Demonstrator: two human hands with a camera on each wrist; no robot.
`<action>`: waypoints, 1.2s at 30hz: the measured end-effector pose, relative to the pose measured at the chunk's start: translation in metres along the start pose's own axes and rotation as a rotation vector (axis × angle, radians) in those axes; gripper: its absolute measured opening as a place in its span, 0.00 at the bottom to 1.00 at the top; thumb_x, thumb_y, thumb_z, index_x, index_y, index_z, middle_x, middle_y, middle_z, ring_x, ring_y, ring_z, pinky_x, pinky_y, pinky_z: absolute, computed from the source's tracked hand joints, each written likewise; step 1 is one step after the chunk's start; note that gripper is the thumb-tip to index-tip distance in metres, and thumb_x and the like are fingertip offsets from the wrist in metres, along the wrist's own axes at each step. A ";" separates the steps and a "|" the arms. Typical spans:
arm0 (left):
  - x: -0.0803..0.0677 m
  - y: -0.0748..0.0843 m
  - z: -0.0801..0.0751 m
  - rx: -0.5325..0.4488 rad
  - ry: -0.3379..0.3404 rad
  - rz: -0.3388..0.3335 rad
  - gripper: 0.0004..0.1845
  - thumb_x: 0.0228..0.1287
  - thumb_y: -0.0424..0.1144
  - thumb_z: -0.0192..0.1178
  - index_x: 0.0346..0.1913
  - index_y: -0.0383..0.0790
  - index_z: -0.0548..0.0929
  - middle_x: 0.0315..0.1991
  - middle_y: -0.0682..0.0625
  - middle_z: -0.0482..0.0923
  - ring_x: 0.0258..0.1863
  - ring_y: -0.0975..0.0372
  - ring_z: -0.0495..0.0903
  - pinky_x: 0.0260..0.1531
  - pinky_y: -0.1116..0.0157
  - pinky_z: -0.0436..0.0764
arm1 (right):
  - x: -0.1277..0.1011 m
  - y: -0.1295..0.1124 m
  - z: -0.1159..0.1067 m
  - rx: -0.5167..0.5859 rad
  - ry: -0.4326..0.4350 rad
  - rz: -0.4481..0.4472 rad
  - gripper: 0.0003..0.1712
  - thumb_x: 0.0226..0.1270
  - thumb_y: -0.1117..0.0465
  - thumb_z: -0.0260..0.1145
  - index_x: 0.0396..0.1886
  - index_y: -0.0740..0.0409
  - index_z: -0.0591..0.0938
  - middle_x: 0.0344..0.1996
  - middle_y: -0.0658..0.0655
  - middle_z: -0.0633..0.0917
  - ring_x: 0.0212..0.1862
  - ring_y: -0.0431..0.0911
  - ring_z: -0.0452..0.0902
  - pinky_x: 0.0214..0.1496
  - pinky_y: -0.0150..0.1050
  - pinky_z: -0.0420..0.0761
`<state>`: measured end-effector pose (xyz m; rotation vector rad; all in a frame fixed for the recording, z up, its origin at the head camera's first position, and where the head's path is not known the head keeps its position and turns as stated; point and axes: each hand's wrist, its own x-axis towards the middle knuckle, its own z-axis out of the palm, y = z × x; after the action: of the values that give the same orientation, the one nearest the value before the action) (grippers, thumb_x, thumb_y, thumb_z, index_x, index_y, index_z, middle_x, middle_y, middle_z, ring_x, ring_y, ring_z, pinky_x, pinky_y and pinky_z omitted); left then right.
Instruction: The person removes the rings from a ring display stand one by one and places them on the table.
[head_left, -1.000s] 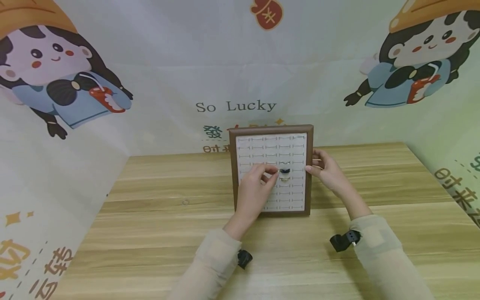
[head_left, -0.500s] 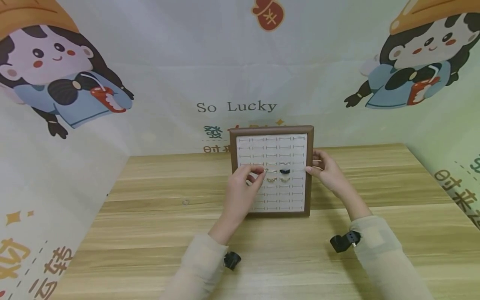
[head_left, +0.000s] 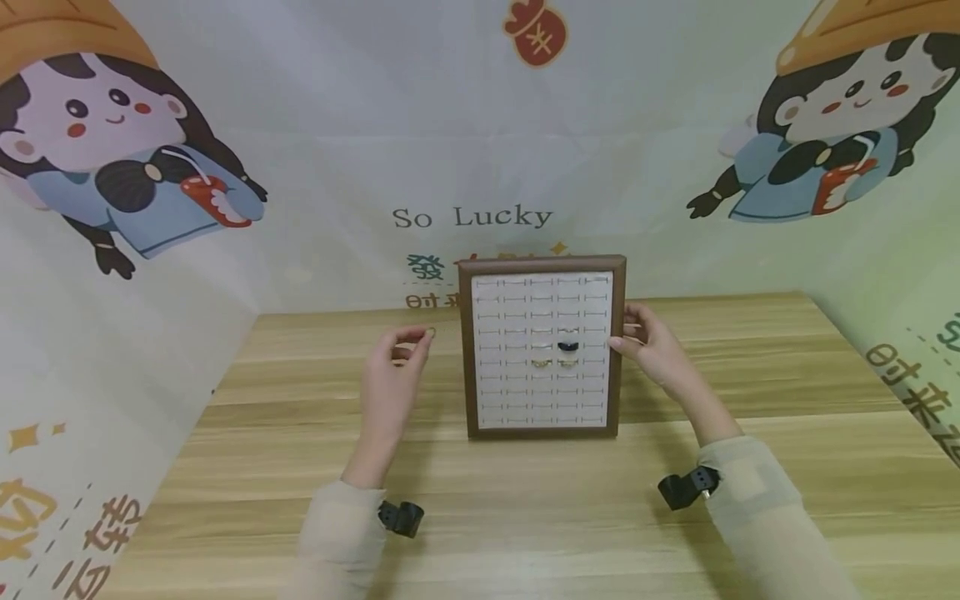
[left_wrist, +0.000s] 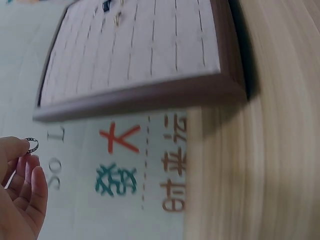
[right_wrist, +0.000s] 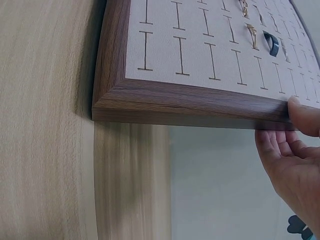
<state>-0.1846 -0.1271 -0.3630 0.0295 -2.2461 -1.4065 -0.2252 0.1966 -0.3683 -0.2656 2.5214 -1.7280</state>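
A ring display board with a brown wooden frame stands upright on the table, its pale face cut with rows of slots. Several rings sit in the slots, among them a dark blue ring and a gold ring. Left of the board, my left hand pinches a thin dark patterned ring between thumb and forefinger, apart from the frame. My right hand grips the board's right edge, thumb at the front and fingers behind.
The wooden table runs back to a printed backdrop that also hangs along both sides. Black wrist cameras sit at both cuffs.
My left hand has moved left from the board's slots to beside the frame, carrying the ring and uncovering the board. My right hand keeps its hold on the edge.
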 end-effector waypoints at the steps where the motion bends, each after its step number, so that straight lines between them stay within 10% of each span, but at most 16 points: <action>1: 0.002 -0.005 -0.005 0.014 0.010 -0.035 0.09 0.73 0.32 0.65 0.49 0.28 0.86 0.47 0.35 0.87 0.32 0.69 0.76 0.28 0.78 0.73 | 0.000 0.000 0.000 -0.002 0.002 -0.001 0.34 0.79 0.73 0.55 0.76 0.81 0.53 0.71 0.81 0.63 0.75 0.74 0.60 0.77 0.64 0.66; 7: 0.008 -0.034 -0.032 0.045 0.036 -0.169 0.11 0.75 0.34 0.63 0.51 0.28 0.85 0.51 0.33 0.85 0.31 0.74 0.72 0.25 0.78 0.71 | 0.001 0.000 -0.001 -0.007 0.002 -0.005 0.34 0.79 0.73 0.55 0.76 0.82 0.53 0.71 0.81 0.63 0.75 0.74 0.61 0.77 0.64 0.66; 22: 0.002 -0.099 -0.067 0.277 0.096 -0.259 0.12 0.73 0.36 0.65 0.48 0.27 0.86 0.47 0.32 0.87 0.29 0.72 0.73 0.30 0.78 0.69 | 0.000 0.000 0.001 -0.006 0.005 -0.002 0.34 0.79 0.74 0.55 0.76 0.82 0.53 0.71 0.82 0.64 0.75 0.74 0.61 0.77 0.64 0.67; 30: -0.002 -0.114 -0.071 0.297 0.075 -0.316 0.12 0.73 0.33 0.62 0.48 0.24 0.84 0.48 0.28 0.85 0.47 0.40 0.83 0.45 0.55 0.75 | 0.000 0.000 0.000 -0.003 0.009 0.007 0.35 0.78 0.73 0.55 0.77 0.82 0.52 0.71 0.82 0.64 0.75 0.75 0.60 0.77 0.64 0.66; 36: -0.002 -0.125 -0.074 0.346 -0.006 -0.350 0.14 0.74 0.34 0.60 0.49 0.23 0.84 0.47 0.28 0.85 0.46 0.39 0.83 0.42 0.56 0.75 | -0.001 -0.001 0.001 0.009 0.015 0.000 0.35 0.78 0.74 0.55 0.76 0.82 0.52 0.71 0.82 0.64 0.75 0.75 0.61 0.77 0.64 0.67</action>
<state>-0.1813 -0.2474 -0.4443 0.5571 -2.5517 -1.1559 -0.2235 0.1960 -0.3681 -0.2535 2.5231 -1.7474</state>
